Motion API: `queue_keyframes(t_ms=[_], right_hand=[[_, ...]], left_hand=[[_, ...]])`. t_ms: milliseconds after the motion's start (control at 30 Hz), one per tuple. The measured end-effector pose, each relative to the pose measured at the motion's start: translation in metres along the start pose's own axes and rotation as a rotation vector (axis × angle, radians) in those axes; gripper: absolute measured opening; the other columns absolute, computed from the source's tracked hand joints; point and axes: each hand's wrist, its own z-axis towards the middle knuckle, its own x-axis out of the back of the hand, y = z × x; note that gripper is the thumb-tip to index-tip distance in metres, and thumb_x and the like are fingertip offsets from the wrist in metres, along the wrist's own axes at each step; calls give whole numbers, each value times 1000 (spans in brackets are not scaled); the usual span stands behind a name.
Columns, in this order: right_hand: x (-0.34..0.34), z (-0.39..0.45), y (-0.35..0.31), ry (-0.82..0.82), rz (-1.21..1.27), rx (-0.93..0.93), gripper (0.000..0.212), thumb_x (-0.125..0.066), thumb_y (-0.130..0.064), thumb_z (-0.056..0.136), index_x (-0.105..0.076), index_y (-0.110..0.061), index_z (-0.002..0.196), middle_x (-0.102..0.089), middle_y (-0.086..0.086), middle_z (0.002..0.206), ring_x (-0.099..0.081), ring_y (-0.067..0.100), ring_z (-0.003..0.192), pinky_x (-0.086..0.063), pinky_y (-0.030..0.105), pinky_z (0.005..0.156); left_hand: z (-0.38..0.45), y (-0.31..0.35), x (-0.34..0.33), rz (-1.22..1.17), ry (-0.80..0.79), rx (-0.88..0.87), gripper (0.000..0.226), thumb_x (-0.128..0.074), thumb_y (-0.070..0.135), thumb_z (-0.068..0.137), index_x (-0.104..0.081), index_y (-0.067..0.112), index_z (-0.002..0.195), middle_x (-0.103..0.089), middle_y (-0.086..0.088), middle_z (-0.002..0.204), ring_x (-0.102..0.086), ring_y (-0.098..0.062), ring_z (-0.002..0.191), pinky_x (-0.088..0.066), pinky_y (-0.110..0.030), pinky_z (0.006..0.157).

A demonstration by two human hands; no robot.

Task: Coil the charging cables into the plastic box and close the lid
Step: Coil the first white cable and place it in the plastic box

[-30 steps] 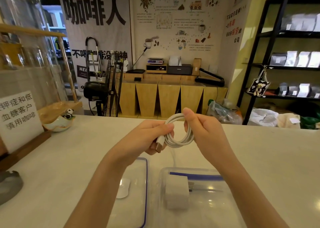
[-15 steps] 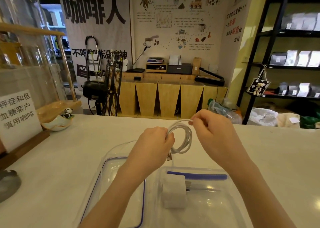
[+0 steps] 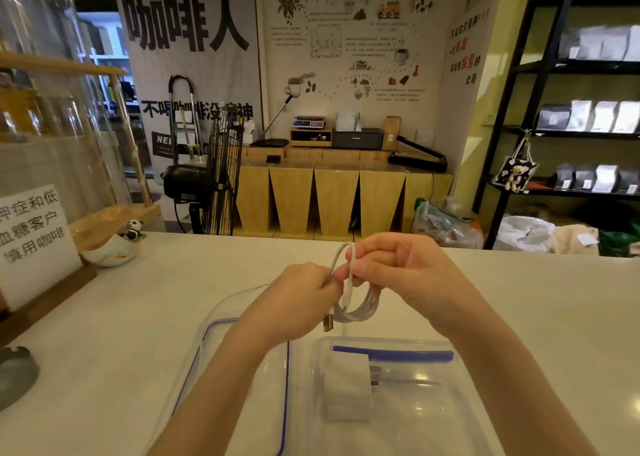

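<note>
A white charging cable (image 3: pixel 360 308) is wound into a small coil and held above the counter by both hands. My left hand (image 3: pixel 298 300) pinches its left side, and a USB plug hangs just below the fingers. My right hand (image 3: pixel 398 268) grips the top of the coil. Below them stands the clear plastic box (image 3: pixel 433 417), open, with a white charger block (image 3: pixel 346 390) inside. The clear lid (image 3: pixel 225 345) with a blue seal lies flat to the box's left, partly hidden by my left forearm.
The white counter (image 3: pixel 536 317) stretches to both sides. A white sign (image 3: pixel 33 241) and a small bowl with a panda figure (image 3: pixel 117 244) stand at the left. A dark round object (image 3: pixel 14 376) sits at the left edge.
The coil has turned edge-on and tightened. My right hand moved in over its top, and the USB plug now hangs below my left hand.
</note>
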Motion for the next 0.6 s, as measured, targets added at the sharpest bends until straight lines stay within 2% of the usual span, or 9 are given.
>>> queue_keyframes(t_ms=[100, 233, 333, 400, 500, 567, 600], right_hand=[[-4, 0, 2, 64, -67, 79, 10, -61, -10, 81, -66, -17, 87, -74, 3, 82, -68, 10, 74, -55, 16, 63], [-18, 2, 11, 259, -411, 347, 11, -64, -17, 81, -68, -20, 90, -70, -8, 82, -63, 5, 74, -54, 16, 66], [-24, 6, 20, 458, -682, 511, 13, -71, -23, 72, -73, -15, 82, -66, -1, 78, -52, 10, 75, -41, 14, 61], [-26, 5, 19, 542, -611, 470, 12, -75, -22, 69, -74, -15, 78, -62, -2, 76, -50, 12, 75, -38, 14, 61], [-29, 2, 16, 597, -320, 374, 13, -75, -19, 70, -66, -23, 78, -58, -12, 77, -55, 9, 76, -46, 15, 62], [-26, 2, 12, 564, -117, 276, 26, -73, -18, 72, -55, -27, 87, -60, -14, 84, -59, 6, 80, -49, 12, 70], [-24, 3, 11, 484, -23, 215, 28, -70, -18, 74, -54, -25, 96, -63, -12, 90, -61, 5, 84, -51, 12, 74]], left_hand=[[-3, 0, 9, -106, -56, -10, 31, -39, 26, 94, -51, 17, 67, -44, 2, 58, -39, -9, 51, -36, -20, 52], [-5, -7, 24, -322, -100, 45, 26, -43, 23, 93, -55, 12, 72, -41, 5, 47, -32, -2, 35, -30, -13, 38], [-8, -11, 32, -442, -97, 44, 28, -43, 22, 93, -54, 12, 69, -40, 9, 36, -28, -2, 32, -25, -12, 34], [-10, -9, 34, -475, -90, 11, 29, -43, 23, 93, -54, 13, 69, -41, 9, 34, -29, -2, 32, -26, -12, 35], [-11, -5, 31, -474, -69, -50, 30, -41, 24, 93, -53, 13, 68, -42, 10, 35, -32, -2, 32, -28, -10, 35], [-11, -3, 30, -478, -52, -86, 31, -40, 24, 93, -53, 14, 67, -42, 11, 36, -33, -2, 33, -29, -10, 36], [-12, -3, 29, -492, -49, -108, 31, -40, 24, 93, -53, 14, 67, -42, 10, 37, -33, -2, 35, -29, -10, 37]])
